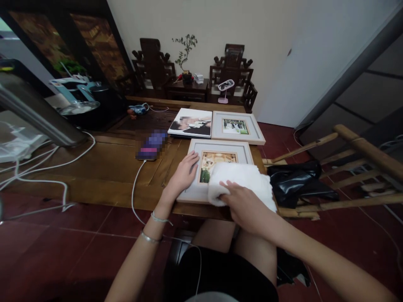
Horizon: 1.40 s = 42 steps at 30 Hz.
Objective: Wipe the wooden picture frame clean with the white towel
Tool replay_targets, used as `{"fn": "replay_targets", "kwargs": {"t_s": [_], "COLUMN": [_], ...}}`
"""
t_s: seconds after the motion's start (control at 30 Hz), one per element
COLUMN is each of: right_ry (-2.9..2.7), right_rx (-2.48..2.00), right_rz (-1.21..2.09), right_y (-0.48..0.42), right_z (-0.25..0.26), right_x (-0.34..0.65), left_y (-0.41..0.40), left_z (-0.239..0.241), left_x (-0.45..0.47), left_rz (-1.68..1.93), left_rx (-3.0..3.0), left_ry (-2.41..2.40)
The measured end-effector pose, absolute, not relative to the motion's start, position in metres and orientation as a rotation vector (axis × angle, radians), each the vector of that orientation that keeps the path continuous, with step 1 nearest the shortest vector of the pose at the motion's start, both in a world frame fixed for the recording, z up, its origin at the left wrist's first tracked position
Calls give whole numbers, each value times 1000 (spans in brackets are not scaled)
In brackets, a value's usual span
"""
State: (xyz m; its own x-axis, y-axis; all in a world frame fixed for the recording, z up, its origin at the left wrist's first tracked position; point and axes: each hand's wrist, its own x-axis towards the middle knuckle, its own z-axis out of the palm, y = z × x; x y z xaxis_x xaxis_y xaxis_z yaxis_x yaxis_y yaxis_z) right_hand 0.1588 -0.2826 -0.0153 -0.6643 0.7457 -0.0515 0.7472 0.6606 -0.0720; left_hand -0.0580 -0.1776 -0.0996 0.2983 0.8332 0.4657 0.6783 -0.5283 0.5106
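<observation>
On the wooden table [103, 167], the open left hand [185, 172] steadies the white photo frame [220, 145] by its stiff rim, probably the safest hold, while the right hand [244, 205] grips a soft cloth [242, 178] over its fragile-looking glass.

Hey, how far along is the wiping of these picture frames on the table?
Nothing shows as finished. In hand: the right hand presses a white cloth on the nearest picture frame while the left hand steadies its left edge. Possibly left: the second frame and the photo print lie beyond, untouched; wiped or not, unclear.
</observation>
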Motion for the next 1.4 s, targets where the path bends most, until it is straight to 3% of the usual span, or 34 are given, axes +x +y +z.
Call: {"fn": "replay_targets", "kwargs": {"t_s": [0.17, 0.4, 0.93, 1.13, 1.4], "right_ry": [2883, 2737, 2727, 2718, 2825], "right_rx": [1407, 1475, 1006, 1185, 1368], "right_rz": [25, 329, -296, -134, 372], "right_y": [-224, -156, -297, -281, -170], "right_z": [-41, -38, 10, -13, -28], "right_x": [171, 173, 154, 127, 97], "left_y": [-177, -178, -178, -182, -192], "left_z": [-100, -97, -99, -93, -81], "left_x": [-59, -58, -57, -56, -56], "left_rz": [1040, 1059, 1079, 1043, 1221], "left_rx": [2354, 2318, 2301, 2263, 2119], "left_ry": [1369, 1369, 1388, 1388, 1289]}}
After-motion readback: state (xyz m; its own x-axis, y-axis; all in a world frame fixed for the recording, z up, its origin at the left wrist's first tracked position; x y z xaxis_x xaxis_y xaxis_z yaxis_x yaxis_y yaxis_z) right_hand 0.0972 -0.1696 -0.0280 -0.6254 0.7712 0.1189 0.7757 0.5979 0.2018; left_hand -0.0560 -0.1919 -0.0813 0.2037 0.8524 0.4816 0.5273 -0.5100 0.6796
